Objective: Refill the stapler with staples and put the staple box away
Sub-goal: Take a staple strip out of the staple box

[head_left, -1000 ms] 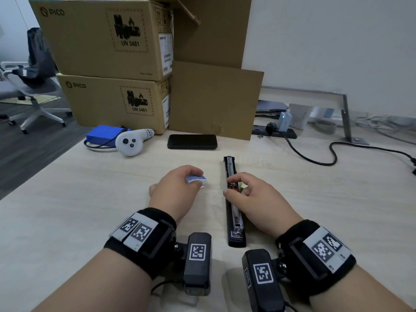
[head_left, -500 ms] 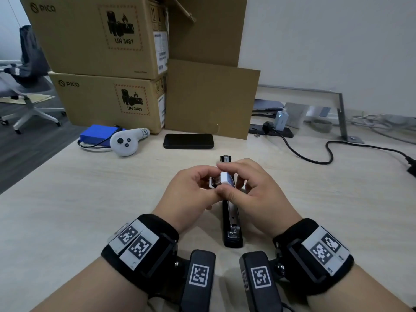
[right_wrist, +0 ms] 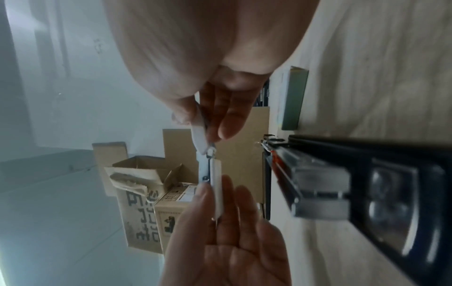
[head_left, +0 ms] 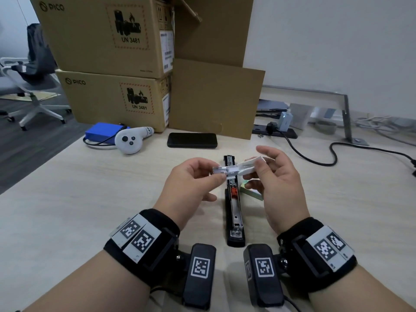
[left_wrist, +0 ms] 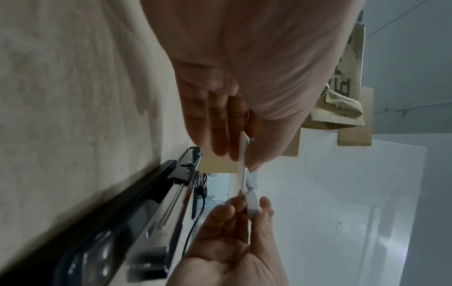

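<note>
A small white staple box (head_left: pixel 234 170) hangs above the table, slid partly open. My left hand (head_left: pixel 213 175) pinches the end where silvery staples (head_left: pixel 219 170) show. My right hand (head_left: pixel 255 170) pinches the white sleeve end (head_left: pixel 251 165). The left wrist view shows both pinches on the box (left_wrist: pixel 244 160); so does the right wrist view (right_wrist: pixel 215 181). Below the hands a long black stapler (head_left: pixel 234 212) lies open on the table, its metal channel and an orange pusher (head_left: pixel 233 192) exposed. The same stapler appears in the wrist views (left_wrist: pixel 156 209) (right_wrist: pixel 342 174).
A green pad (head_left: pixel 252 192) lies just right of the stapler. At the back are a black phone (head_left: pixel 192 140), a white controller (head_left: pixel 130 141), a blue pack (head_left: pixel 101 132) and stacked cardboard boxes (head_left: pixel 108 64). A black cable (head_left: pixel 333 154) crosses the right side.
A second ago my left hand held the box alone and my right hand rested on the stapler. Both hands met over the stapler, and now the box is pulled open between them.
</note>
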